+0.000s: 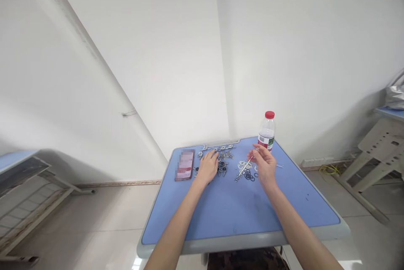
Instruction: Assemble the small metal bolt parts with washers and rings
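The right hand [265, 162] pinches a slim screwdriver [245, 167] — its tip points down at small metal pieces [237, 178], about midway between left and right edges of the worktop [236, 215]. The left hand [208, 167] is nearer the far edge — if it grips something, I cannot tell.

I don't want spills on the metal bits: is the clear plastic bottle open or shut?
Shut: a round red cap covers the top of the clear plastic bottle, which stands upright. How tightly, I cannot tell.
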The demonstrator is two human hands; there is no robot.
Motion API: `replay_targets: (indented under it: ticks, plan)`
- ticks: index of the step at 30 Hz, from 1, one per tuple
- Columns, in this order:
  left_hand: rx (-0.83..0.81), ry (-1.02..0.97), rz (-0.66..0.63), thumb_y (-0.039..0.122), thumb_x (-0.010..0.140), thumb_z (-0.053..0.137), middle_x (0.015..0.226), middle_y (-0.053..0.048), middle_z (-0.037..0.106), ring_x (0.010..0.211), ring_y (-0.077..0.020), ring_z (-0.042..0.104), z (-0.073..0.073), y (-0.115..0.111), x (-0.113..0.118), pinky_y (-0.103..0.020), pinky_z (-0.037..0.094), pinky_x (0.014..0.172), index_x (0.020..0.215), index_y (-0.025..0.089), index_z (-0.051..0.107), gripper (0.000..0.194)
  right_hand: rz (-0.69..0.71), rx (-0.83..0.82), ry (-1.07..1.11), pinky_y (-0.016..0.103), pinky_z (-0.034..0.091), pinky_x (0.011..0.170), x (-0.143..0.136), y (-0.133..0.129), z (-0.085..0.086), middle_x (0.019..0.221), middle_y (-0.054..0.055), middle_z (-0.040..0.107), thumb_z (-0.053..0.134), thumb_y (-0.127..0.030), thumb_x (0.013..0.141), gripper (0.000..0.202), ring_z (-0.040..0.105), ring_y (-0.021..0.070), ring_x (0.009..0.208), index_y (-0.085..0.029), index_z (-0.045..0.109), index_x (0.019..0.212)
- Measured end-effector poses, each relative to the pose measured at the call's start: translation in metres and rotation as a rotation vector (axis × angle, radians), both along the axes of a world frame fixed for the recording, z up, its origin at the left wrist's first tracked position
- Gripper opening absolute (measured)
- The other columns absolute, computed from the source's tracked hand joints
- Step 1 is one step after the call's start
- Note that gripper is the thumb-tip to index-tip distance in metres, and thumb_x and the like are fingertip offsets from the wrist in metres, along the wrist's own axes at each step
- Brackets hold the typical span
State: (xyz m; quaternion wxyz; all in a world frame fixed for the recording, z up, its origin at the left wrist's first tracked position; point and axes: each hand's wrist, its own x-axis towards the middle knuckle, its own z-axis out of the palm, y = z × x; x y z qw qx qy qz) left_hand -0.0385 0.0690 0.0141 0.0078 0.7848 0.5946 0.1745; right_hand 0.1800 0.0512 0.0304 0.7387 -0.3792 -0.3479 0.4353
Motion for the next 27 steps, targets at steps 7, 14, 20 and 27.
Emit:
replay_targets:
  ticks: [7, 14, 20, 27]
  plan:
    - [-0.057, 0.017, -0.013, 0.022, 0.097, 0.033, 0.133, -0.015, 0.058, 0.123, -0.0258, 0.053, -0.006, -0.004, 0.009, -0.043, 0.039, 0.105, 0.121, 0.014, 0.06, 0.037, 0.014, -0.007, 0.022, 0.03, 0.051, 0.058, 0.0, 0.002, 0.0, 0.071, 0.0, 0.064, 0.074, -0.038, 0.07, 0.032, 0.063, 0.0159, 0.063, -0.019, 0.066, 0.095]
    - [-0.029, 0.012, 0.069, 0.029, 0.1, 0.031, 0.144, -0.012, 0.049, 0.135, -0.0258, 0.04, -0.008, -0.041, -0.018, -0.048, 0.023, 0.116, 0.134, 0.017, 0.053, 0.042, 0.035, -0.002, 0.02, 0.028, 0.05, 0.058, 0.0, -0.002, 0.003, 0.071, -0.001, 0.062, 0.073, -0.036, 0.071, 0.03, 0.061, 0.0142, 0.062, -0.02, 0.066, 0.095]
    - [-0.056, -0.06, 0.174, 0.037, 0.1, 0.03, 0.146, -0.014, 0.046, 0.137, -0.0277, 0.037, -0.026, -0.042, -0.027, -0.052, 0.021, 0.116, 0.135, 0.017, 0.051, 0.045, 0.039, -0.006, 0.02, 0.029, 0.05, 0.06, 0.001, -0.002, 0.003, 0.071, -0.001, 0.062, 0.073, -0.036, 0.071, 0.031, 0.062, 0.0146, 0.062, -0.019, 0.067, 0.096]
    - [-0.092, -0.234, 0.093, 0.044, 0.1, 0.029, 0.152, -0.013, 0.036, 0.143, -0.0255, 0.028, -0.039, -0.034, -0.011, -0.048, 0.02, 0.118, 0.139, 0.017, 0.046, 0.05, 0.045, -0.008, 0.012, 0.028, 0.05, 0.06, 0.001, -0.002, 0.001, 0.072, 0.0, 0.062, 0.074, -0.037, 0.071, 0.032, 0.062, 0.0144, 0.064, -0.018, 0.066, 0.096]
